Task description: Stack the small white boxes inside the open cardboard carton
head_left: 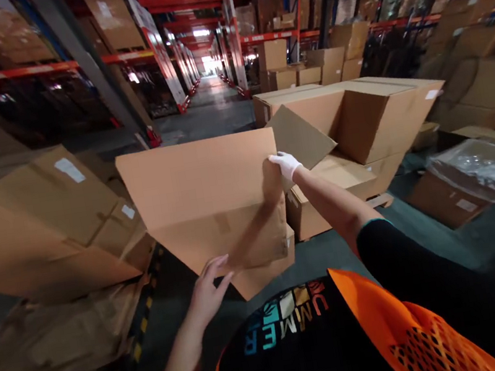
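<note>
Box: an open carton [205, 198] held up at chest height in the aisle, flaps spread.
Left hand: bare [208, 289], fingers gripping the carton's lower edge.
Right hand: white-gloved [285, 164], clasping the carton's upper right corner.
Right of it: stacked boxes [372, 115] on the floor; farther right, a plastic bag [489, 166].
Left: boxes [43, 230], blurred.

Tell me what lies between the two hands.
In the head view, only the flat carton spans the stretch: the left hand grips its lower edge, the gloved right hand its upper right corner. Nothing else sits between them.
</note>
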Available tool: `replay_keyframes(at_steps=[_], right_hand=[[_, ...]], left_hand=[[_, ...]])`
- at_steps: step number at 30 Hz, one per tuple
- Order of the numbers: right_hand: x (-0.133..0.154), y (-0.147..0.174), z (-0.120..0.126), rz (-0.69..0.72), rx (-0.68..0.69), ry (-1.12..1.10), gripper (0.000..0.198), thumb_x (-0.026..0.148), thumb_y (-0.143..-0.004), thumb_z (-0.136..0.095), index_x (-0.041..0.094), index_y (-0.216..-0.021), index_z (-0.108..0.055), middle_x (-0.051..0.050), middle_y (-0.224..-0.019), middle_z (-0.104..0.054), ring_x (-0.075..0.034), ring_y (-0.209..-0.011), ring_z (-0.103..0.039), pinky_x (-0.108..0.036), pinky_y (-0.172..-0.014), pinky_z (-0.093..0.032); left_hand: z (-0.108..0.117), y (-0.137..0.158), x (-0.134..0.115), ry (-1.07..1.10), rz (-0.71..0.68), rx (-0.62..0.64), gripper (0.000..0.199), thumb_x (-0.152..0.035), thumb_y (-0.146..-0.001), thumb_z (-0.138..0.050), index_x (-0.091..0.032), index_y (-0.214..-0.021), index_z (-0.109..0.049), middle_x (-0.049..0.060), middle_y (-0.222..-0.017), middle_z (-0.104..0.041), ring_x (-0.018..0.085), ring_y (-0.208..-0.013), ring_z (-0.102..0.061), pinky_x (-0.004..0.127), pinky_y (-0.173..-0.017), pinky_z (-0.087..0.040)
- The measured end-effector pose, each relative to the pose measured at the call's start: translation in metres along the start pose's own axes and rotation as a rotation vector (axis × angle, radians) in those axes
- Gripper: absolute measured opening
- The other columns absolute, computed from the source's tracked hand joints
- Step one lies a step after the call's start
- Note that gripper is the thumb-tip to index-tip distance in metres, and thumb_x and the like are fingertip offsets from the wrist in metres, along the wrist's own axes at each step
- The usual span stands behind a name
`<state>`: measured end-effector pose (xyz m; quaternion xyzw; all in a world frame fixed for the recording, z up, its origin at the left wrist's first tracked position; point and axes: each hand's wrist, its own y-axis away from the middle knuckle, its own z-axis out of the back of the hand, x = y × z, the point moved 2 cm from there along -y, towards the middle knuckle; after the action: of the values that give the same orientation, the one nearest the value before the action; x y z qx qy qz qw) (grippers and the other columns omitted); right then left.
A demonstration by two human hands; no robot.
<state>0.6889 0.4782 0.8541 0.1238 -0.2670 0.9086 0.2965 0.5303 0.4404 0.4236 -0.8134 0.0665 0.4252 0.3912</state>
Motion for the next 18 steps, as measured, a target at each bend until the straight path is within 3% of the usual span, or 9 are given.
replay_keyframes(at_steps=[3, 5, 7, 9, 11, 12, 14, 16, 18], right_hand=[[-0.016, -0.009, 0.006, -0.009, 0.139, -0.018, 0.034, 0.028, -0.088, -0.08, 0.01, -0.116, -0.074, -0.012, -0.113, -0.082, -0.025, -0.101, -0.076, -0.039, -0.1, -0.063], [-0.025, 0.007, 0.014, 0.146, 0.281, 0.072, 0.027, 0.032, -0.09, -0.081, 0.012, -0.107, -0.076, -0.009, -0.107, -0.08, -0.025, -0.098, -0.073, -0.035, -0.096, -0.061], [-0.032, 0.034, 0.023, 0.521, 0.537, 0.324, 0.024, 0.035, -0.099, -0.073, 0.014, -0.109, -0.078, -0.01, -0.107, -0.08, -0.025, -0.097, -0.07, -0.037, -0.091, -0.057], [-0.041, 0.061, 0.035, 0.972, 0.772, 0.619, 0.028, 0.028, -0.106, -0.061, 0.017, -0.126, -0.077, -0.013, -0.121, -0.08, -0.025, -0.096, -0.067, -0.039, -0.087, -0.054], [-0.055, 0.078, 0.048, 1.284, 0.885, 0.81, 0.039, 0.023, -0.11, -0.055, 0.017, -0.145, -0.07, -0.017, -0.138, -0.076, -0.025, -0.097, -0.066, -0.04, -0.081, -0.051], [-0.063, 0.083, 0.055, 1.378, 0.909, 0.86, 0.043, 0.024, -0.112, -0.053, 0.016, -0.152, -0.066, -0.018, -0.144, -0.073, -0.026, -0.098, -0.066, -0.041, -0.079, -0.051], [-0.081, 0.088, 0.067, 1.486, 0.96, 0.902, 0.044, 0.026, -0.116, -0.048, 0.014, -0.156, -0.063, -0.019, -0.145, -0.071, -0.026, -0.1, -0.066, -0.041, -0.08, -0.054], [-0.095, 0.09, 0.082, 1.519, 1.022, 0.927, 0.041, 0.024, -0.119, -0.042, 0.015, -0.151, -0.066, -0.015, -0.141, -0.073, -0.024, -0.105, -0.068, -0.045, -0.095, -0.059], [-0.1, 0.084, 0.104, 1.494, 1.06, 0.958, 0.04, 0.021, -0.12, -0.04, 0.019, -0.144, -0.071, -0.011, -0.142, -0.074, -0.025, -0.115, -0.069, -0.055, -0.118, -0.053]], left_hand=[[0.022, -0.065, -0.052, -0.208, -0.306, -0.204, 0.045, -0.039, -0.108, -0.067, -0.024, -0.151, -0.065, 0.014, -0.151, -0.074, 0.03, -0.141, -0.073, 0.048, -0.121, -0.062], [0.037, -0.093, -0.102, -0.368, -0.51, -0.372, 0.066, -0.031, -0.106, -0.074, -0.03, -0.168, -0.052, 0.011, -0.169, -0.061, 0.03, -0.155, -0.062, 0.05, -0.13, -0.055], [0.045, -0.11, -0.154, -0.493, -0.665, -0.48, 0.083, -0.032, -0.106, -0.076, -0.035, -0.179, -0.037, 0.004, -0.184, -0.043, 0.031, -0.168, -0.046, 0.056, -0.14, -0.042], [0.039, -0.118, -0.193, -0.575, -0.715, -0.506, 0.079, -0.042, -0.112, -0.067, -0.032, -0.182, -0.032, 0.001, -0.188, -0.034, 0.033, -0.172, -0.038, 0.061, -0.143, -0.034], [0.017, -0.12, -0.207, -0.645, -0.609, -0.423, 0.074, -0.049, -0.115, -0.058, -0.028, -0.182, -0.034, 0.004, -0.189, -0.032, 0.037, -0.172, -0.038, 0.065, -0.139, -0.038], [-0.001, -0.118, -0.202, -0.681, -0.492, -0.349, 0.072, -0.052, -0.116, -0.055, -0.026, -0.181, -0.037, 0.007, -0.189, -0.033, 0.039, -0.171, -0.039, 0.066, -0.137, -0.04], [-0.049, -0.105, -0.172, -0.745, -0.185, -0.207, 0.071, -0.06, -0.114, -0.053, -0.025, -0.176, -0.046, 0.012, -0.187, -0.035, 0.042, -0.172, -0.037, 0.068, -0.134, -0.043], [-0.108, -0.084, -0.125, -0.747, 0.253, -0.053, 0.073, -0.064, -0.112, -0.048, -0.021, -0.171, -0.053, 0.018, -0.184, -0.04, 0.044, -0.174, -0.032, 0.07, -0.136, -0.037], [-0.172, -0.066, -0.085, -0.751, 0.506, -0.086, 0.08, -0.063, -0.11, -0.047, -0.015, -0.173, -0.05, 0.024, -0.187, -0.03, 0.047, -0.176, -0.023, 0.071, -0.14, -0.025]])
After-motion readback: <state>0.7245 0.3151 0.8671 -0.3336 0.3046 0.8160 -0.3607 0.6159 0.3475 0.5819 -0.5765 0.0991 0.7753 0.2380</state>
